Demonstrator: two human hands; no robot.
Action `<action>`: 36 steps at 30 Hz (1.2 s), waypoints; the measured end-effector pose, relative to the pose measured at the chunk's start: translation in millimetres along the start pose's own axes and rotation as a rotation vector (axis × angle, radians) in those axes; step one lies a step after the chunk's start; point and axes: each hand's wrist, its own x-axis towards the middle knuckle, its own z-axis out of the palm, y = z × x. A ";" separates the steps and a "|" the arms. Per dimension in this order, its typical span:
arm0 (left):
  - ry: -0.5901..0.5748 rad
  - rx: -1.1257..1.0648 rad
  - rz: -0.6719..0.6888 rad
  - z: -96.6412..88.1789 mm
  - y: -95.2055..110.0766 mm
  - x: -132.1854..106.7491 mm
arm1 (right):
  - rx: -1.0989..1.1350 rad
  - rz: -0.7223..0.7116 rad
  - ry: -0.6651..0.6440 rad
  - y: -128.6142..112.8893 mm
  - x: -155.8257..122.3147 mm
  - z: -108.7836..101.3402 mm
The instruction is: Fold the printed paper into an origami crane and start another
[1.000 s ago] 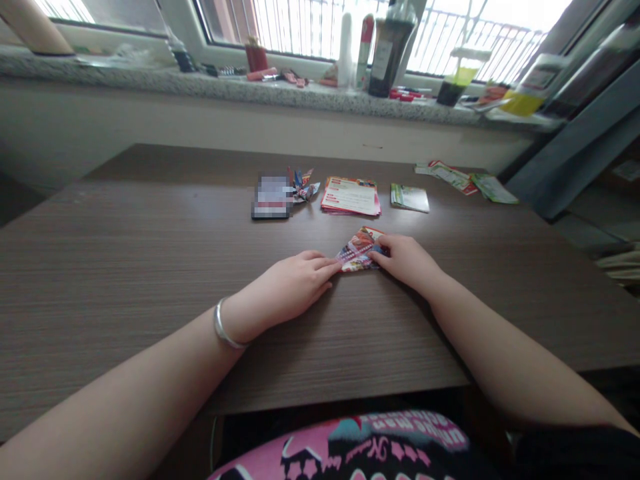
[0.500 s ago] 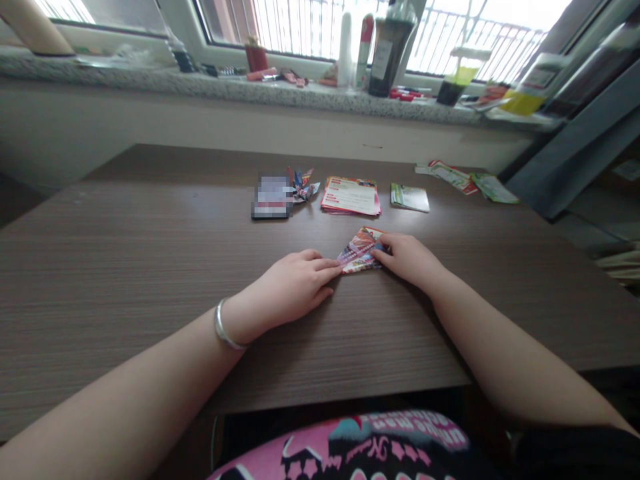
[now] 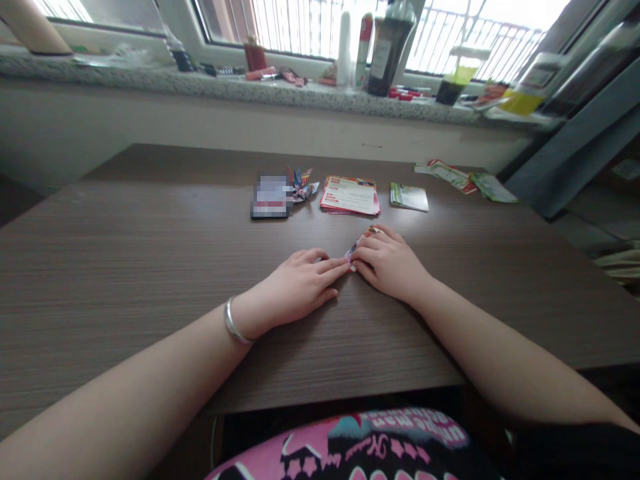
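A small piece of colourful printed paper (image 3: 354, 250), folded, lies on the table between my hands. Much of it is hidden under the fingers of my right hand (image 3: 393, 263), which curl over it and press it down. My left hand (image 3: 295, 283) has its fingers stretched out, flat and spread, with the fingertips touching the paper's left corner. A silver bangle (image 3: 233, 321) circles my left wrist.
Across the back of the brown table (image 3: 125, 267) lie a blurred-out phone (image 3: 271, 197), a folded paper figure (image 3: 303, 188), a stack of printed sheets (image 3: 350, 195), a smaller stack (image 3: 409, 197) and paper strips (image 3: 453, 177). Bottles (image 3: 387, 57) line the granite windowsill (image 3: 300, 93).
My right hand has moved left and over the paper, now covering most of it. The paper shows as a narrower strip. My left hand has shifted slightly right.
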 end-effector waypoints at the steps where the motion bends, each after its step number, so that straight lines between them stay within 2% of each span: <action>1: 0.000 0.002 0.002 0.3 -0.6 -0.3 | -0.021 -0.005 -0.005 -1.3 0.6 1.3; 7: -0.018 -0.030 0.058 -6.1 -4.6 0.5 | 0.002 0.031 -0.033 1.6 4.0 7.7; 14: 0.001 0.002 -0.001 -12.6 2.4 1.2 | 0.140 0.095 -0.045 7.8 8.0 11.5; 21: 0.007 0.018 -0.031 -11.5 6.7 2.6 | 0.190 0.188 -0.053 10.9 10.1 17.7; 36: 0.004 0.055 -0.035 -9.2 10.7 3.8 | 0.201 0.234 -0.109 10.9 15.2 16.6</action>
